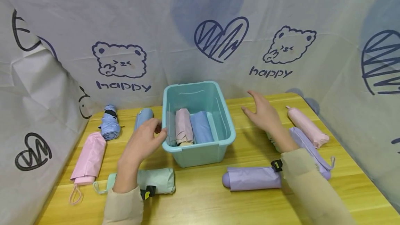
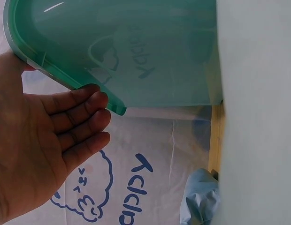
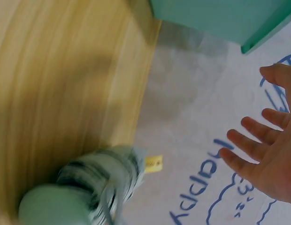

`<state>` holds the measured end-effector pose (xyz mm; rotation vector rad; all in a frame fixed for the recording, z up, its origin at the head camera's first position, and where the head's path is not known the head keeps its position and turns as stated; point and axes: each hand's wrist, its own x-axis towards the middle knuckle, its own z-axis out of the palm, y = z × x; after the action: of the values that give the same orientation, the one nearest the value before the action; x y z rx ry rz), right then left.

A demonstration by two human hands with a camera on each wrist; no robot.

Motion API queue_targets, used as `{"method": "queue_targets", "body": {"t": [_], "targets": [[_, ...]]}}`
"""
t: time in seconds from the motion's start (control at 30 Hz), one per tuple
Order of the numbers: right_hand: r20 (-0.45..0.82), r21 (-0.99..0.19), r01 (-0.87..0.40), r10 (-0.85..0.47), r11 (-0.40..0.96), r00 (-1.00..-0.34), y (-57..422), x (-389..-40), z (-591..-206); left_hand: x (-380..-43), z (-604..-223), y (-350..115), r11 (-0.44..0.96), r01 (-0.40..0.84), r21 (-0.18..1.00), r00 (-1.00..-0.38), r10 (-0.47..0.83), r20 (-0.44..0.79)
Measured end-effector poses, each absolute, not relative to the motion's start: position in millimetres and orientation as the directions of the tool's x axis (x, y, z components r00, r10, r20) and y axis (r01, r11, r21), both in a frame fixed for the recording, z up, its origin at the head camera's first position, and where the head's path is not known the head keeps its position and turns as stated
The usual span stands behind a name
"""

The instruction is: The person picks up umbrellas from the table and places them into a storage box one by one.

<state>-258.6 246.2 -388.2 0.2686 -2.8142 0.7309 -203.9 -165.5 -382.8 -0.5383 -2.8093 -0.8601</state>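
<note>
A teal plastic bin [image 1: 200, 153] stands mid-table with a pale pink folded umbrella [image 1: 183, 124] and a blue folded umbrella [image 1: 201, 126] lying side by side inside. My left hand [image 1: 142, 141] is at the bin's left rim, fingertips right at the edge. In the left wrist view its fingers are extended beneath the rim [image 2: 65, 82], and the thumb is partly hidden behind it. To the right of the bin, my right hand [image 1: 265, 114] hangs in the air, fingers spread and holding nothing. Below it, a green-and-dark patterned folded umbrella [image 3: 103, 173] shows in the right wrist view.
Left of the bin lie two blue umbrellas [image 1: 110, 124] [image 1: 143, 116], a pink one [image 1: 90, 155] and a mint one [image 1: 157, 180]. On the right are two purple umbrellas [image 1: 254, 178] [image 1: 304, 141] and a pink one [image 1: 307, 127]. A printed cloth [image 1: 187, 68] hangs behind the table.
</note>
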Motion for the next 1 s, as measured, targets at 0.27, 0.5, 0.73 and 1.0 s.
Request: {"method": "queue_targets", "body": {"t": [0.27, 0.5, 0.73, 1.0], "targets": [[0.119, -0.445, -0.149, -0.107, 0.883, -0.987, 272, -256, -397, -204, -382, -167, 0.778, 0.374, 0.504, -0.926, 0.288, 0.243], [-0.030, -0.420, -0.066, -0.086, 0.905, -0.996, 289, -251, -409, -205, -383, -168, 0.781, 0.379, 0.495, -0.924, 0.292, 0.246], [-0.072, -0.373, -0.031, -0.062, 0.928, -0.996, 301, -243, -423, -206, -385, -168, 0.774, 0.388, 0.500, -0.921, 0.300, 0.250], [-0.118, -0.334, 0.012, -0.029, 0.943, -0.993, 306, -239, -426, -205, -385, -167, 0.772, 0.382, 0.508, -0.923, 0.294, 0.247]]}}
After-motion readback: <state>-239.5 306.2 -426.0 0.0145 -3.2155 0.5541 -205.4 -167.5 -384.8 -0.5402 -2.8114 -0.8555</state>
